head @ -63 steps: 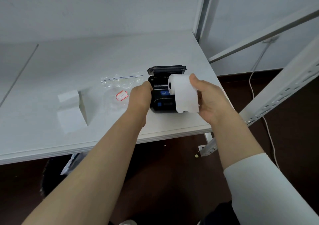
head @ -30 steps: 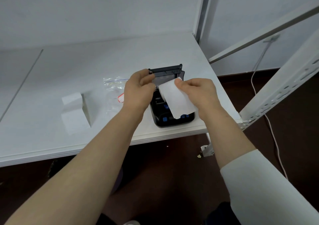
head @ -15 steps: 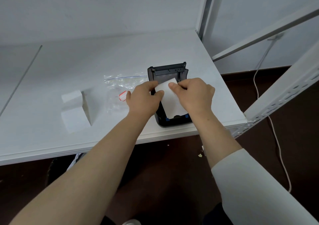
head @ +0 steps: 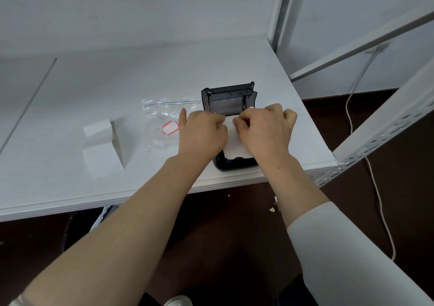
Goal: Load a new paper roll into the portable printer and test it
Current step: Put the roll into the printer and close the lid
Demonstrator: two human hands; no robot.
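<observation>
Now left hand (head: 203, 133) and right hand (head: 265, 129) are both pinching the paper strip (head: 234, 147), feeding it out of the open printer (head: 234, 164); closing the lid (head: 231, 92) is probably coming next.

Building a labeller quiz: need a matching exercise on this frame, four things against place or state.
Things:
1 printer
2 zip bag
3 white box
4 cable

Place or state:
A hangs down right of the table
B lid open, paper strip lying over it
C flat beside the printer's left, red-edged label
D leftmost on the table, flap open

Pairs: 1-B; 2-C; 3-D; 4-A
</observation>
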